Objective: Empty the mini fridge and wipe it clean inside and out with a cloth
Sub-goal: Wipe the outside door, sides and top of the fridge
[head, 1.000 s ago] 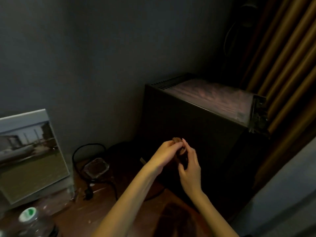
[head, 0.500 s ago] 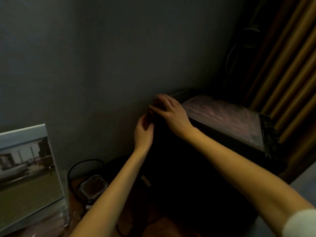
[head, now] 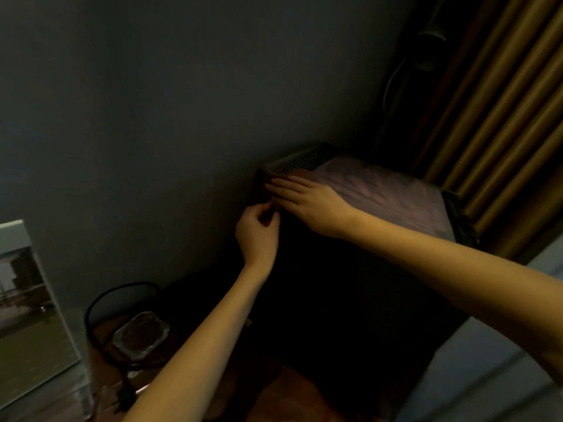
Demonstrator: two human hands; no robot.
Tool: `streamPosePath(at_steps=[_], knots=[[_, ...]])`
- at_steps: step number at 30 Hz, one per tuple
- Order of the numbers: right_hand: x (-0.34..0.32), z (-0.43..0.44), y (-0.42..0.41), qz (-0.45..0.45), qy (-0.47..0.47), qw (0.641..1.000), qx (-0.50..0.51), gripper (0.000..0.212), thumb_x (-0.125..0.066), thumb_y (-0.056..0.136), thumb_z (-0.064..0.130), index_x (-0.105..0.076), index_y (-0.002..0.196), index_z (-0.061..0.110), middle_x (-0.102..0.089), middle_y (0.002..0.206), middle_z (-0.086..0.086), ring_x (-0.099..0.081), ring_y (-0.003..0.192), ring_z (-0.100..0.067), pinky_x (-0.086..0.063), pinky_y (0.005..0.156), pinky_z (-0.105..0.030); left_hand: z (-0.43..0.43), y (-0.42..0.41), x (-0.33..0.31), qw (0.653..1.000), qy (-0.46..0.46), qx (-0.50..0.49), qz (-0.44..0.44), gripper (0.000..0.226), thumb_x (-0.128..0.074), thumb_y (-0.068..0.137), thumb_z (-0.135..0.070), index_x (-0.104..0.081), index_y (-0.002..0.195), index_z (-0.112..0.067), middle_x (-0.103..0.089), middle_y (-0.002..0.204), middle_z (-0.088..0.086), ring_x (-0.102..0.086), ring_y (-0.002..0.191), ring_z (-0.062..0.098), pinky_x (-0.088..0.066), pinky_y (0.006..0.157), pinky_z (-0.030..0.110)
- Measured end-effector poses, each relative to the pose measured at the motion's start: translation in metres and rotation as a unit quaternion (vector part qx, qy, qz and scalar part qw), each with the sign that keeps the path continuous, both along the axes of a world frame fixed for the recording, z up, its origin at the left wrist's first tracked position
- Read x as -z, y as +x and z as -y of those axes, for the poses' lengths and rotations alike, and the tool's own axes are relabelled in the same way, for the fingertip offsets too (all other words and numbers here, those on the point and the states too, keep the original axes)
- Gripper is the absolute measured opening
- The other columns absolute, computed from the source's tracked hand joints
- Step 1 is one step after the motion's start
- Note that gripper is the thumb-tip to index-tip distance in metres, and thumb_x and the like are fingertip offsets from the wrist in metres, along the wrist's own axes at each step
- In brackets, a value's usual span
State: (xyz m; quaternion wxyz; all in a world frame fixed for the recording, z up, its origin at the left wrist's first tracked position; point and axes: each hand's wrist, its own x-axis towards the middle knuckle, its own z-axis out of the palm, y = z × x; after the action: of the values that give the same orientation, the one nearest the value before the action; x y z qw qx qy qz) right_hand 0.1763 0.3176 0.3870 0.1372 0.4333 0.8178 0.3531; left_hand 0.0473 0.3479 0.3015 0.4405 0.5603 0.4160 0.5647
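Two hands meet on the boxy, matte-black mini fridge (head: 350, 300) filling four o'clock. Your right hand (head: 307, 202) lies flat by its ribbed vent (head: 301, 161). At seven o'clock of it, your left hand (head: 257, 236) has its fingers curled, though whether they hold anything is unclear.

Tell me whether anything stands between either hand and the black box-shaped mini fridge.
Nothing visible does. The right hand lies flat on top of the black box-shaped mini fridge, beside its vent slats. The left hand, fingers curled, is at its upper side edge; what it pinches, if anything, is too dark to tell.
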Motion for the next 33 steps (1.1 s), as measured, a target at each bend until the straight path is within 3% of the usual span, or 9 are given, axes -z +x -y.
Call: streamPosePath(at_steps=[6,10,13,15,20,22,26,30,33], knots=[[0.011,0.086,0.037,0.026,0.035,0.998,0.044,0.051,-0.036,0.088,0.018,-0.053,0.135,0.006,-0.046,0.145,-0.014,-0.043,0.135,-0.027,-0.026,0.113,-0.042,0.063,0.031,0.008,0.998,0.054,0.020,-0.027,0.018,-0.072,0.082,-0.011,-0.075,0.099,-0.014,-0.070,0.096,-0.002,-0.062,0.087,0.005,-0.043,0.080,0.012],[0.015,0.146,0.062,0.040,0.076,0.994,0.066,0.062,-0.060,0.079,0.014,-0.048,0.139,0.007,-0.041,0.148,-0.014,-0.035,0.138,-0.024,-0.022,0.114,-0.042,0.109,0.056,0.011,0.994,0.089,0.062,-0.020,0.018,-0.074,0.080,-0.009,-0.075,0.098,-0.012,-0.067,0.093,-0.003,-0.063,0.086,0.006,-0.048,0.083,0.017],[0.027,0.188,0.080,0.034,0.095,0.991,0.092,0.068,-0.064,0.078,0.011,-0.042,0.143,0.007,-0.036,0.151,-0.013,-0.028,0.140,-0.024,-0.012,0.122,-0.038,0.138,0.071,0.015,0.990,0.095,0.102,-0.023,0.017,-0.075,0.080,-0.010,-0.075,0.097,-0.014,-0.065,0.091,-0.005,-0.062,0.084,0.004,-0.049,0.081,0.017],[0.037,0.211,0.092,0.026,0.107,0.986,0.122,0.074,-0.067,0.077,0.008,-0.037,0.145,0.008,-0.031,0.153,-0.013,-0.027,0.141,-0.026,-0.005,0.118,-0.036,0.155,0.080,0.018,0.986,0.098,0.131,-0.022,0.016,-0.075,0.080,-0.010,-0.074,0.096,-0.014,-0.063,0.090,-0.008,-0.062,0.083,0.003,-0.051,0.080,0.019],[0.075,0.257,0.109,-0.017,0.185,0.965,0.184,0.068,-0.048,0.088,0.001,-0.022,0.150,0.008,-0.021,0.157,-0.013,-0.010,0.149,-0.025,-0.007,0.120,-0.040,0.189,0.098,0.019,0.976,0.121,0.183,-0.005,0.016,-0.072,0.082,-0.006,-0.073,0.097,-0.010,-0.061,0.091,-0.008,-0.064,0.086,0.003,-0.057,0.079,0.028],[0.092,0.260,0.105,-0.063,0.224,0.950,0.207,0.065,-0.041,0.091,0.008,-0.018,0.151,0.009,-0.019,0.158,-0.013,0.000,0.149,-0.022,-0.006,0.121,-0.038,0.194,0.100,0.019,0.972,0.132,0.195,0.002,0.018,-0.070,0.084,-0.004,-0.072,0.101,-0.009,-0.061,0.094,-0.007,-0.064,0.088,0.003,-0.058,0.080,0.029],[0.112,0.244,0.096,-0.112,0.279,0.930,0.210,0.068,-0.045,0.095,0.020,-0.012,0.154,0.008,0.000,0.162,-0.009,0.000,0.150,-0.021,-0.008,0.121,-0.039,0.184,0.095,0.025,0.968,0.157,0.198,0.002,0.021,-0.069,0.085,-0.003,-0.072,0.105,-0.010,-0.062,0.096,-0.007,-0.063,0.092,0.003,-0.057,0.083,0.028],[0.108,0.216,0.093,-0.132,0.233,0.945,0.190,0.074,-0.047,0.095,0.014,-0.002,0.154,0.012,0.007,0.162,-0.007,0.002,0.149,-0.021,-0.002,0.122,-0.039,0.165,0.083,0.024,0.977,0.141,0.160,0.004,0.019,-0.070,0.084,-0.005,-0.071,0.102,-0.013,-0.061,0.095,-0.010,-0.062,0.090,-0.001,-0.053,0.082,0.017],[0.101,0.188,0.084,-0.117,0.186,0.959,0.182,0.065,-0.039,0.096,0.012,-0.007,0.153,0.012,0.002,0.160,-0.008,0.003,0.149,-0.023,0.001,0.122,-0.041,0.144,0.073,0.029,0.984,0.129,0.122,-0.010,0.021,-0.070,0.084,-0.006,-0.069,0.101,-0.017,-0.059,0.098,-0.012,-0.058,0.090,-0.005,-0.046,0.081,0.008]])
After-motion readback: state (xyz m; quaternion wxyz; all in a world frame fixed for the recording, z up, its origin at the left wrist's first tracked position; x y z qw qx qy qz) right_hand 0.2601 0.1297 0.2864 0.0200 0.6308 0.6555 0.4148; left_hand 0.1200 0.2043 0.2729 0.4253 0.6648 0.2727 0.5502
